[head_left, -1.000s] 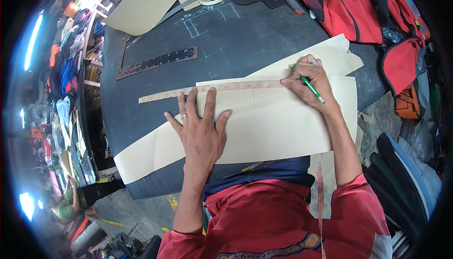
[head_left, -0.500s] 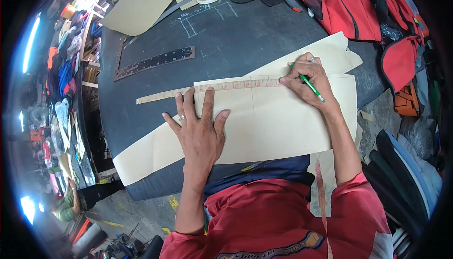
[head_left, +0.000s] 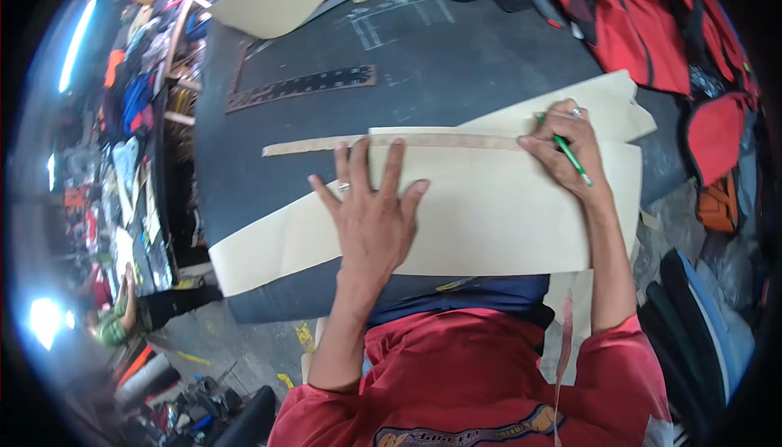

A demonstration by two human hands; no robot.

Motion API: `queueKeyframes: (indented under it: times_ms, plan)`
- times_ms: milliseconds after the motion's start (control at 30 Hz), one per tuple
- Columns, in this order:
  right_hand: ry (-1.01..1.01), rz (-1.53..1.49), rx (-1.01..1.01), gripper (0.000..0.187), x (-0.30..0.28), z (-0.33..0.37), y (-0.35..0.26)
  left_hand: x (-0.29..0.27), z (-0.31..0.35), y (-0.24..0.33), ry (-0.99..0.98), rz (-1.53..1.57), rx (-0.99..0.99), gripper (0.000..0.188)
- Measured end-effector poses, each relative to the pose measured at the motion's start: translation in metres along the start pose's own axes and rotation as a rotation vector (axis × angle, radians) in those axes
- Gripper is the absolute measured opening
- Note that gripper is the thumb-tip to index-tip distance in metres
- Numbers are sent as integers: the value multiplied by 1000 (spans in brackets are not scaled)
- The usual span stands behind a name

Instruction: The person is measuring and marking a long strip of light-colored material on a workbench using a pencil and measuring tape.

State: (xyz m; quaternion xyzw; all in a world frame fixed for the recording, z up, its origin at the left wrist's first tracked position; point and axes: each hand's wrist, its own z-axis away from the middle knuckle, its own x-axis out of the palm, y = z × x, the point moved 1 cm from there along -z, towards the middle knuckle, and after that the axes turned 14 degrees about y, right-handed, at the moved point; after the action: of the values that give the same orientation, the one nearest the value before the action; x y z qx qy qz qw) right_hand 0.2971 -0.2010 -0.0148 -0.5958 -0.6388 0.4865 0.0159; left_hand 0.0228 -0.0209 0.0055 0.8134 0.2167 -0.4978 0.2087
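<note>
While the left hand [head_left: 373,223] lies with fingers spread apart, their tips on the measuring tape [head_left: 456,140], the right hand [head_left: 573,149], at three o'clock from it, pinches a green pencil [head_left: 577,162]. The tape runs nine to three just inside the paper sheet's [head_left: 497,219] far edge, reaching the right fingers; blur hides whether the pencil touches paper. Dark tabletop [head_left: 436,92] stretches toward twelve, a metal square [head_left: 305,83] at eleven.
</note>
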Motion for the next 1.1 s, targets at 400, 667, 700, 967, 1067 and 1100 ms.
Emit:
queueKeyframes:
  times_ms: [400, 667, 700, 967, 1067, 1100]
  plan:
    - [-7, -23, 67, 28, 3, 0, -7, 1, 1, -2, 11, 25, -1, 60]
    - [-4, -43, 91, 30, 4, 1, -5, 3, 3, -3, 8, 10, -7, 59]
    - [-5, -37, 94, 30, 3, 1, -4, 4, 3, -3, 11, 6, 2, 59]
    - [-3, -45, -2, 27, 7, 1, 1, 1, 3, -3, 17, 21, -20, 59]
    - [0, -32, 5, 26, 3, -1, -4, -4, -1, 2, -60, 10, -60, 57]
    - [-20, -28, 29, 26, 2, -1, -6, -3, 0, 1, -61, 19, -48, 57]
